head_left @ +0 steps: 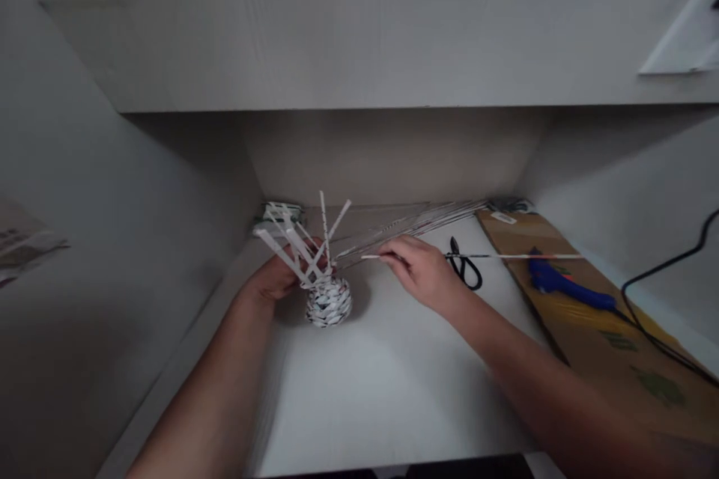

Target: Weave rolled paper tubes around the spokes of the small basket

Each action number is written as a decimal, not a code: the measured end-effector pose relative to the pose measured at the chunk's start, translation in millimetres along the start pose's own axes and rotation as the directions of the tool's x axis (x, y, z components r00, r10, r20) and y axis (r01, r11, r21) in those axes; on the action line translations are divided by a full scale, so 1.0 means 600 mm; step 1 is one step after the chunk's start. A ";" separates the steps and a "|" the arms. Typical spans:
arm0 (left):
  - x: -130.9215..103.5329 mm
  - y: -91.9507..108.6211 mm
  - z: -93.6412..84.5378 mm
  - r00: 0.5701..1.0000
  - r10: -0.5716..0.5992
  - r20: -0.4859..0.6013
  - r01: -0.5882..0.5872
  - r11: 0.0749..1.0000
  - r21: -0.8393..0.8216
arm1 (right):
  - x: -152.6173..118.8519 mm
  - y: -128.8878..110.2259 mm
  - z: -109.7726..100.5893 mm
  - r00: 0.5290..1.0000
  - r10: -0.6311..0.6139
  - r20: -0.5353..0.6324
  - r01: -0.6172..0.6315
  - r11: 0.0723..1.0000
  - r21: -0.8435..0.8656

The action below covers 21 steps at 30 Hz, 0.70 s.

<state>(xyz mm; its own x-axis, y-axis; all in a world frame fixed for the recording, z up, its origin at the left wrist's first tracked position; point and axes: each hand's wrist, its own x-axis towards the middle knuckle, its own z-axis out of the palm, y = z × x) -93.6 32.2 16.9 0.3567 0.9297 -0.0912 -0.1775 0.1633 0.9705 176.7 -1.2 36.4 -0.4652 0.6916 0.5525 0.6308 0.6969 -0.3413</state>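
Note:
My left hand [286,269] is closed around the upper part of a small round woven paper basket [329,302]. Several flat paper strips stick up from the basket's top, and part of my fingers is hidden behind them. To the right, my right hand [419,268] pinches a long thin rolled paper tube [505,256] close to its left end. The tube lies level, its tip pointing at the basket but apart from it, and its other end reaches out over the cardboard.
Black-handled scissors [467,269] lie behind my right hand. More paper tubes [432,221] lie along the back. On the right, a blue glue gun [567,286] with a black cord rests on a cardboard sheet [595,337]. A white packet [281,213] sits at back left. A panel [393,30] overhangs the table.

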 end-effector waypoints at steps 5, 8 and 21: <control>0.006 -0.014 0.016 0.997 0.014 0.079 -0.017 0.999 0.044 | -0.018 -0.030 -0.004 0.992 -0.084 -0.095 0.066 0.981 -0.182; 0.012 -0.024 0.029 0.994 -0.008 0.107 0.002 0.998 0.055 | -0.024 -0.039 0.000 0.985 -0.140 -0.103 0.108 0.956 -0.272; 0.022 -0.050 0.044 0.981 -0.055 0.186 0.066 0.997 -0.051 | -0.030 -0.038 -0.005 0.984 -0.177 -0.029 0.152 0.908 -0.390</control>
<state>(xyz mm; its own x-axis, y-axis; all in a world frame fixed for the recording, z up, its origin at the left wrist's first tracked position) -59.3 30.9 -7.3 0.5305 0.8416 -0.1014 -0.1998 0.2404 0.9499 172.4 -30.2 36.3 -0.5517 0.5514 0.6258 0.7442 0.6642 0.0707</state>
